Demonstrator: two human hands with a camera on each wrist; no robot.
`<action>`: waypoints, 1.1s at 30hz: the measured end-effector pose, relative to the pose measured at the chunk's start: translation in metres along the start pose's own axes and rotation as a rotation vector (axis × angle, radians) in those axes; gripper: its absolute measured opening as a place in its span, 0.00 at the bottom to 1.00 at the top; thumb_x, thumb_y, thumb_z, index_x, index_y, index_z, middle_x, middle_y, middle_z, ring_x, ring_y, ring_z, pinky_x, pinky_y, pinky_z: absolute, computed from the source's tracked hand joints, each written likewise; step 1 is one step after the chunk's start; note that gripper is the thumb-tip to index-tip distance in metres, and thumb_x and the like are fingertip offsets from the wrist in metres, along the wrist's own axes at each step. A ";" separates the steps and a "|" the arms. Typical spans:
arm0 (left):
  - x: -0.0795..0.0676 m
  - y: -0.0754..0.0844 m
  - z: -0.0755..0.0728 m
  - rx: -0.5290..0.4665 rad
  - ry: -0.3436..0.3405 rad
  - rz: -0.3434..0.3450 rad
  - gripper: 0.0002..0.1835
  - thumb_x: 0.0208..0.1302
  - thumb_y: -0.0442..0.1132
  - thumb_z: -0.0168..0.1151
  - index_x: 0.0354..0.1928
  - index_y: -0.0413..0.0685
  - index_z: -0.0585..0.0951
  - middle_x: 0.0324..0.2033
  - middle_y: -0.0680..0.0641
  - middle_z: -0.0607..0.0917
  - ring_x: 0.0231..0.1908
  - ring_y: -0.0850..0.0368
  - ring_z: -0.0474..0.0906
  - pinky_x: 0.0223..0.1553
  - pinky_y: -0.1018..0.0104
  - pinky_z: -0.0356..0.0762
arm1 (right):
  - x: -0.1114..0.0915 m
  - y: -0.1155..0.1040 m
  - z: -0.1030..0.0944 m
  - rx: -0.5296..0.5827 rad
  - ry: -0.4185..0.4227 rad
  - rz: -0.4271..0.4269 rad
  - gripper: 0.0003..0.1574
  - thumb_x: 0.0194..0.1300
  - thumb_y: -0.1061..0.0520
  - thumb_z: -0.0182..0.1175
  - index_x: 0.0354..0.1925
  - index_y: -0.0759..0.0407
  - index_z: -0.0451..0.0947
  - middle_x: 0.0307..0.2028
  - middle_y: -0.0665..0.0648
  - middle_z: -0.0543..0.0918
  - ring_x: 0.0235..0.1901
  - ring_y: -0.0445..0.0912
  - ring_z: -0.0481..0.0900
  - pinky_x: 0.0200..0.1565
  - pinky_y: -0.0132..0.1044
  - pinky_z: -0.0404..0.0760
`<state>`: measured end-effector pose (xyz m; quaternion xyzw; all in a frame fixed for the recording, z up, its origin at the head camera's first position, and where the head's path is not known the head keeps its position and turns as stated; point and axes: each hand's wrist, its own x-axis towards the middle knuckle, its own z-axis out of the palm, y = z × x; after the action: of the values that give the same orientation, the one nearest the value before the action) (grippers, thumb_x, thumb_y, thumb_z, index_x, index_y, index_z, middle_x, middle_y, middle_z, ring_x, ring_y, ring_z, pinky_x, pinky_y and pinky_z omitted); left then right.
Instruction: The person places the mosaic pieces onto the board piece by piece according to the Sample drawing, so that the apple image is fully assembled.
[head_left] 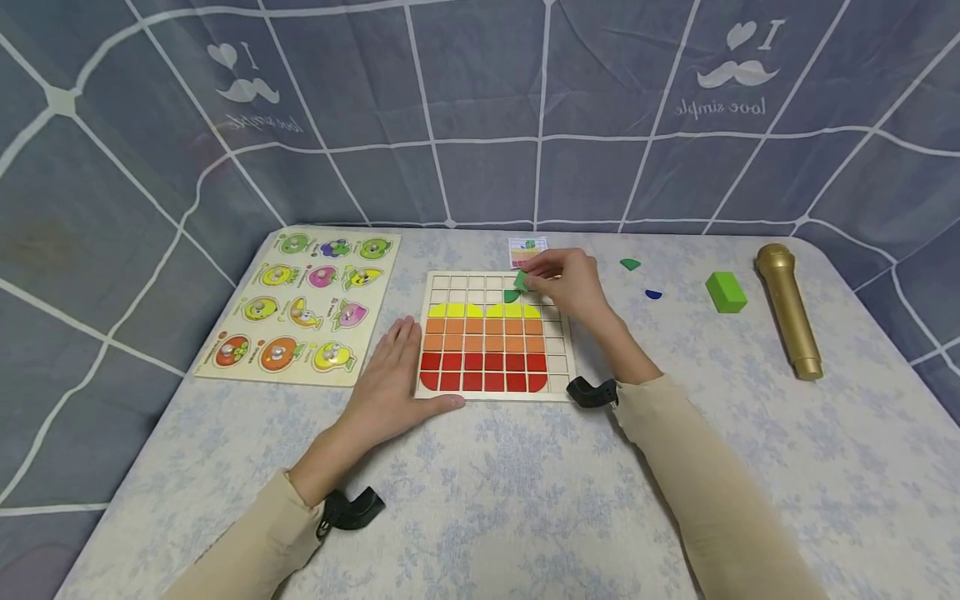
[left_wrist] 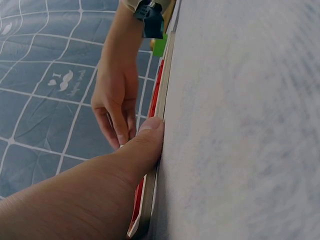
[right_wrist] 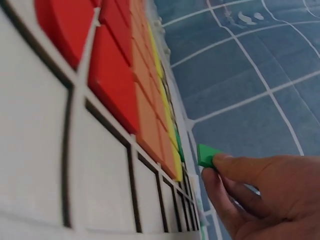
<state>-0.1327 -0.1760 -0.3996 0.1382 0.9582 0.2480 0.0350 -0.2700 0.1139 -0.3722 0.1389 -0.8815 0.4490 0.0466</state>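
A white grid board (head_left: 557,364) lies in the middle, with rows of red tiles (head_left: 483,382), orange tiles (head_left: 483,333) and yellow pieces (head_left: 512,311). One green rounded tile (head_left: 511,296) sits in a square above the yellow. My right hand (head_left: 576,287) pinches a small green tile (right_wrist: 206,156) between thumb and fingers, over the board's far part. My left hand (head_left: 386,375) rests flat at the board's left side, its fingers straight. In the left wrist view, the left thumb (left_wrist: 145,137) lies along the board's near edge.
Left of the board is a fruit puzzle board (head_left: 300,283). A small printed card (head_left: 527,248) lies behind the grid. Toward the right are a green piece (head_left: 630,264), a dark blue piece (head_left: 653,294), a green block (head_left: 726,292) and a gold microphone-shaped object (head_left: 789,312).
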 end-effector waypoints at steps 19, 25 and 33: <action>0.000 -0.001 0.002 0.009 0.006 -0.003 0.68 0.59 0.69 0.72 0.82 0.30 0.48 0.84 0.34 0.47 0.84 0.39 0.38 0.84 0.42 0.42 | -0.003 -0.006 0.026 -0.036 -0.120 -0.113 0.10 0.67 0.65 0.72 0.47 0.65 0.90 0.48 0.62 0.88 0.47 0.53 0.89 0.53 0.45 0.89; 0.000 0.000 0.002 0.001 0.004 -0.008 0.68 0.59 0.69 0.72 0.82 0.31 0.48 0.84 0.34 0.47 0.84 0.39 0.38 0.84 0.42 0.42 | -0.002 -0.006 0.030 -0.076 -0.145 -0.156 0.09 0.66 0.63 0.74 0.45 0.64 0.90 0.44 0.61 0.88 0.44 0.52 0.89 0.52 0.44 0.90; -0.001 0.001 0.001 0.005 0.001 -0.009 0.68 0.59 0.69 0.72 0.83 0.31 0.48 0.84 0.34 0.46 0.84 0.39 0.38 0.84 0.41 0.41 | -0.001 -0.011 0.036 -0.120 -0.160 -0.173 0.09 0.67 0.62 0.73 0.46 0.62 0.90 0.44 0.60 0.90 0.41 0.53 0.90 0.51 0.45 0.89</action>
<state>-0.1319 -0.1755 -0.3998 0.1338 0.9594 0.2457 0.0351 -0.2644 0.0789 -0.3856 0.2470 -0.8923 0.3772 0.0228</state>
